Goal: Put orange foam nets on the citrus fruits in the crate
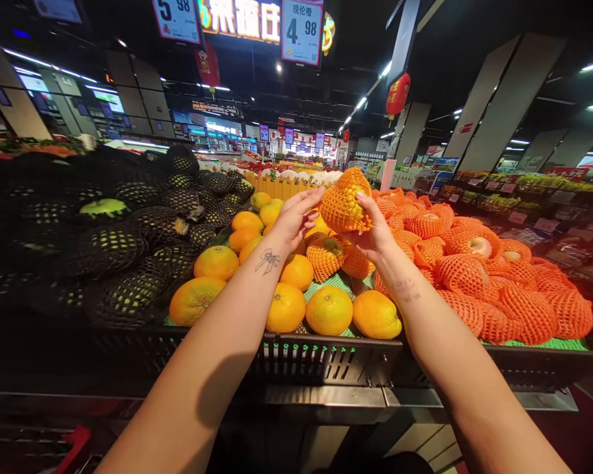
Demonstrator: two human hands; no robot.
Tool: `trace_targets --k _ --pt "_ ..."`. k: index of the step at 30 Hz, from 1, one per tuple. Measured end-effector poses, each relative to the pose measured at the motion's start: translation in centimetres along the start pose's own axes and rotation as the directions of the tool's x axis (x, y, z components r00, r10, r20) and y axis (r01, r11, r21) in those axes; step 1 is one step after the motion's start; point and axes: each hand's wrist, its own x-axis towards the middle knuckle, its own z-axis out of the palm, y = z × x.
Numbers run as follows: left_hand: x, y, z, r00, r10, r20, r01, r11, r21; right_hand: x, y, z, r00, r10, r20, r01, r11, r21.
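Both hands are raised over a fruit display. My left hand (296,214) and my right hand (375,234) hold one orange fruit in an orange foam net sleeve (344,201) between them, above the pile. The left fingers touch the net's left side, and the right hand grips its lower right side. Below lie several bare oranges (329,309) on a green mat. More netted fruit (479,276) is heaped to the right.
Green fruit in black foam nets (128,243) fills the bin at left. A black crate rim (326,355) runs along the display's front edge. Price signs (302,29) hang overhead. A red cart handle (74,447) shows at lower left. Shelves of goods (548,210) stand at right.
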Motion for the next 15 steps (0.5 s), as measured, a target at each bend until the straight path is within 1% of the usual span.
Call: trace_targets --k 4,7,10,12,13,15 --pt "0.1 0.0 -0.2 0.999 0.032 0.001 -0.032 0.999 0.040 -0.2 -0.4 0.2 1.000 0.001 0.014 -0.001 0.998 0.060" --pt "0.3 -0.2 -0.4 0.998 0.055 0.012 -0.056 0.996 0.075 -0.4 -0.7 0.4 0.999 -0.030 0.021 0.028 0.995 0.095" --pt "0.4 -0.5 -0.6 0.999 0.037 -0.001 -0.036 0.992 0.124 -0.5 -0.9 0.4 0.997 -0.073 0.018 0.070 0.990 0.123" --pt "0.6 -0.9 -0.6 1.000 0.014 -0.002 -0.014 0.984 0.177 -0.4 -0.8 0.3 0.996 -0.093 0.018 0.091 0.992 0.082" --pt "0.7 -1.1 -0.7 1.000 0.008 -0.006 -0.007 0.975 0.221 -0.4 -0.8 0.3 0.995 -0.094 0.021 0.094 0.995 0.032" --pt "1.1 -1.6 -0.9 0.998 0.054 -0.038 -0.036 0.930 0.367 -0.2 -0.7 0.2 0.996 -0.086 0.021 0.088 0.987 -0.137"
